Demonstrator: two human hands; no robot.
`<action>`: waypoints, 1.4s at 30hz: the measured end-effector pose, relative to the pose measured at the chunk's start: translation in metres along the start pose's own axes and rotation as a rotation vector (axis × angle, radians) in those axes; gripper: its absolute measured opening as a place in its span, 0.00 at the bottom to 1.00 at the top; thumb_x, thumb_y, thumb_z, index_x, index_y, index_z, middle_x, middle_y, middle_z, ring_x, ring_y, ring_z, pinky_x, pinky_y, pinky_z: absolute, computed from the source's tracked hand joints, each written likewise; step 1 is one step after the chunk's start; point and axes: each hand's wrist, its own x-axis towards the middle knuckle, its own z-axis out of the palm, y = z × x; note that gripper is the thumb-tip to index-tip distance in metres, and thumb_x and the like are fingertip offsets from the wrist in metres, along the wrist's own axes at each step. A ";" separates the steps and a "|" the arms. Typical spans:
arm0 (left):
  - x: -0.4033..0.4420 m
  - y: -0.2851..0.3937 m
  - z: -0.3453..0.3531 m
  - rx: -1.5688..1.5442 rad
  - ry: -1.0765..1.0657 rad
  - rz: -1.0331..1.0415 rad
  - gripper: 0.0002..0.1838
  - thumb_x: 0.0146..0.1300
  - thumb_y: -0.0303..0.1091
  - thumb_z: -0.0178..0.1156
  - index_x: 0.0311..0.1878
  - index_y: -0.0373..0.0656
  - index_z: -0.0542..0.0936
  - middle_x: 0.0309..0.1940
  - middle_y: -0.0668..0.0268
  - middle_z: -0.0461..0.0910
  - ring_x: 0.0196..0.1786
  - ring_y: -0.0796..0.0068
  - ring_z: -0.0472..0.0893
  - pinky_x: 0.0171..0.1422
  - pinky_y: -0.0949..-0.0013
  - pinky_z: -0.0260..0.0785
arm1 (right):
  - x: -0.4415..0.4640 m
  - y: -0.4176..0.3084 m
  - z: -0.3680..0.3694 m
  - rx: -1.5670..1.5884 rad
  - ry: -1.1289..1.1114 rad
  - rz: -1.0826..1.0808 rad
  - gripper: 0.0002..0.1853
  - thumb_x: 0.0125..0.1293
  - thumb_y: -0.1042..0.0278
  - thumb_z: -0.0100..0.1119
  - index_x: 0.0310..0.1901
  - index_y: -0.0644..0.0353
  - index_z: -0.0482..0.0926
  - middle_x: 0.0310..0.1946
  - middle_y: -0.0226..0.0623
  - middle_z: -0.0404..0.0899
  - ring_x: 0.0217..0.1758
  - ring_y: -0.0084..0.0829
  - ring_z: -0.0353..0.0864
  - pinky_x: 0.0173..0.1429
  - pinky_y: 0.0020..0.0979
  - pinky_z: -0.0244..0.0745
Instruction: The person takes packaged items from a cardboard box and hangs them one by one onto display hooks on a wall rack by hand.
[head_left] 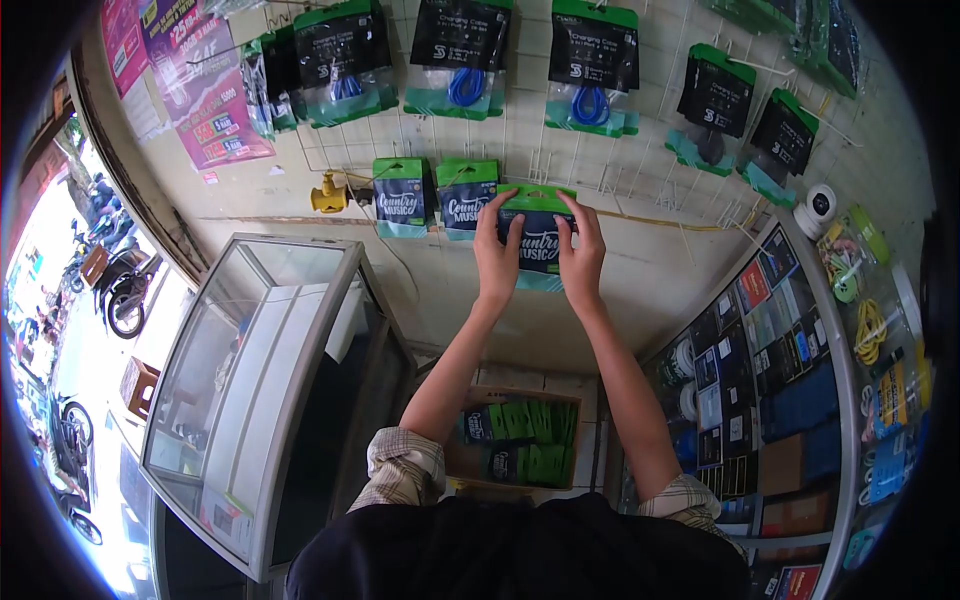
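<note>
Both hands hold a green and dark blue "Country Music" packet [538, 245] upright against the wall rack. My left hand [497, 245] grips its left edge, with thumb and fingers near the top corner. On the right edge, my right hand [582, 250] is closed in the same way. Two similar packets hang just to the left, the nearer one [467, 198] beside my left hand and another [401, 195] further left. Below, between my forearms, an open cardboard box [575, 440] on the floor contains several green and dark packets [530, 465].
Charging cable packets [465, 55] hang on the wire grid above. A glass display case [240, 400] stands at the left, and a stocked glass counter [835, 350] at the right. A small white camera [818, 205] sits at the counter's far end. Motorbikes [125, 290] show outside, left.
</note>
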 end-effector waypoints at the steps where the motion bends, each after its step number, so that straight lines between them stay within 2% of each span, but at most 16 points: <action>1: 0.002 -0.005 0.001 0.000 0.002 0.002 0.20 0.61 0.23 0.56 0.58 0.42 0.71 0.49 0.64 0.74 0.42 0.76 0.71 0.51 0.74 0.64 | -0.001 0.008 0.003 -0.002 -0.021 0.020 0.20 0.60 0.82 0.54 0.55 0.57 0.73 0.40 0.42 0.74 0.43 0.41 0.75 0.48 0.35 0.71; 4: 0.008 -0.021 0.009 0.076 -0.067 0.010 0.24 0.58 0.22 0.58 0.59 0.44 0.70 0.49 0.59 0.72 0.48 0.66 0.72 0.56 0.69 0.63 | -0.001 0.033 0.012 -0.032 -0.068 0.033 0.23 0.59 0.84 0.54 0.57 0.56 0.71 0.41 0.43 0.72 0.46 0.41 0.74 0.49 0.36 0.70; 6: 0.012 -0.037 0.020 0.147 -0.084 0.114 0.27 0.55 0.22 0.59 0.61 0.45 0.69 0.53 0.54 0.68 0.56 0.56 0.68 0.62 0.63 0.60 | -0.002 0.056 0.018 -0.042 -0.126 0.043 0.28 0.58 0.84 0.55 0.61 0.54 0.68 0.47 0.45 0.68 0.49 0.42 0.72 0.50 0.38 0.70; 7: 0.012 -0.044 0.025 0.133 -0.129 0.037 0.31 0.53 0.21 0.60 0.63 0.46 0.67 0.60 0.52 0.61 0.62 0.51 0.63 0.66 0.59 0.57 | -0.002 0.063 0.022 -0.072 -0.145 0.056 0.29 0.58 0.84 0.55 0.62 0.53 0.66 0.49 0.45 0.66 0.50 0.42 0.71 0.51 0.37 0.70; 9: 0.013 -0.059 0.032 0.128 -0.155 0.036 0.33 0.52 0.21 0.61 0.64 0.46 0.65 0.62 0.51 0.58 0.63 0.50 0.61 0.67 0.58 0.55 | -0.001 0.078 0.028 -0.073 -0.219 0.111 0.37 0.56 0.84 0.57 0.67 0.49 0.60 0.56 0.49 0.58 0.56 0.47 0.68 0.58 0.39 0.67; 12: 0.018 -0.080 0.042 0.197 -0.187 0.076 0.37 0.51 0.20 0.62 0.66 0.48 0.63 0.66 0.51 0.53 0.66 0.48 0.57 0.69 0.57 0.53 | -0.005 0.098 0.035 -0.140 -0.224 0.113 0.40 0.55 0.84 0.58 0.68 0.47 0.57 0.57 0.51 0.58 0.51 0.47 0.71 0.52 0.40 0.72; 16: 0.006 -0.089 0.043 0.302 -0.215 0.101 0.40 0.49 0.20 0.62 0.68 0.47 0.60 0.70 0.52 0.46 0.70 0.47 0.53 0.70 0.55 0.51 | -0.016 0.111 0.038 -0.130 -0.257 0.083 0.42 0.54 0.85 0.58 0.70 0.50 0.54 0.59 0.52 0.55 0.56 0.49 0.68 0.58 0.40 0.68; 21: -0.045 -0.089 0.029 0.265 -0.275 0.083 0.32 0.54 0.19 0.57 0.64 0.46 0.64 0.68 0.55 0.55 0.68 0.49 0.57 0.69 0.54 0.53 | -0.070 0.104 0.024 -0.195 -0.268 0.174 0.37 0.54 0.83 0.58 0.67 0.54 0.58 0.63 0.52 0.51 0.64 0.52 0.56 0.65 0.45 0.59; 24: -0.104 -0.098 0.008 0.259 -0.378 -0.002 0.24 0.54 0.18 0.54 0.56 0.42 0.70 0.57 0.54 0.66 0.58 0.49 0.66 0.62 0.55 0.60 | -0.139 0.101 0.005 -0.190 -0.338 0.212 0.32 0.54 0.84 0.56 0.62 0.55 0.63 0.60 0.52 0.56 0.62 0.51 0.59 0.64 0.44 0.61; 28: -0.197 -0.121 -0.027 0.291 -0.530 -0.189 0.19 0.55 0.19 0.55 0.52 0.41 0.73 0.49 0.55 0.72 0.55 0.53 0.71 0.59 0.58 0.63 | -0.244 0.097 -0.027 -0.143 -0.525 0.389 0.25 0.55 0.84 0.54 0.56 0.58 0.69 0.54 0.47 0.62 0.57 0.49 0.66 0.58 0.44 0.66; 30: -0.245 -0.128 -0.047 0.212 -0.667 -0.322 0.16 0.56 0.20 0.55 0.49 0.40 0.74 0.44 0.56 0.75 0.51 0.55 0.74 0.56 0.59 0.66 | -0.287 0.092 -0.043 -0.243 -0.546 0.350 0.20 0.58 0.83 0.53 0.53 0.59 0.71 0.51 0.46 0.65 0.54 0.48 0.69 0.55 0.44 0.67; 32: -0.279 -0.127 -0.062 0.209 -0.765 -0.433 0.16 0.56 0.21 0.56 0.49 0.40 0.74 0.44 0.56 0.75 0.51 0.54 0.74 0.55 0.59 0.66 | -0.325 0.082 -0.060 -0.195 -0.712 0.548 0.16 0.60 0.81 0.52 0.50 0.59 0.72 0.48 0.47 0.67 0.52 0.47 0.70 0.54 0.42 0.68; 34: -0.312 -0.128 -0.075 0.203 -0.855 -0.543 0.15 0.56 0.22 0.57 0.48 0.39 0.74 0.43 0.56 0.76 0.50 0.54 0.75 0.54 0.59 0.67 | -0.352 0.068 -0.071 -0.179 -0.780 0.600 0.15 0.60 0.80 0.52 0.50 0.60 0.72 0.47 0.47 0.67 0.51 0.47 0.70 0.55 0.41 0.68; 36: -0.343 -0.134 -0.084 0.180 -1.111 -0.795 0.20 0.55 0.24 0.58 0.52 0.38 0.72 0.47 0.54 0.74 0.55 0.52 0.72 0.59 0.59 0.65 | -0.377 0.059 -0.079 -0.160 -0.847 0.638 0.14 0.61 0.79 0.52 0.50 0.61 0.72 0.47 0.47 0.68 0.51 0.47 0.70 0.55 0.41 0.68; 38: -0.387 -0.151 -0.091 0.200 -1.089 -0.696 0.21 0.52 0.24 0.60 0.52 0.37 0.72 0.47 0.53 0.74 0.54 0.51 0.73 0.58 0.58 0.66 | -0.406 0.056 -0.082 -0.151 -1.084 0.625 0.15 0.58 0.79 0.55 0.49 0.65 0.73 0.47 0.45 0.69 0.54 0.45 0.68 0.58 0.40 0.66; 42: -0.445 -0.167 -0.092 0.250 -1.070 -0.499 0.28 0.47 0.24 0.62 0.54 0.36 0.70 0.52 0.50 0.70 0.56 0.48 0.70 0.59 0.56 0.66 | -0.453 0.048 -0.082 -0.255 -1.207 0.468 0.17 0.55 0.78 0.56 0.49 0.66 0.73 0.49 0.44 0.68 0.55 0.44 0.67 0.57 0.39 0.67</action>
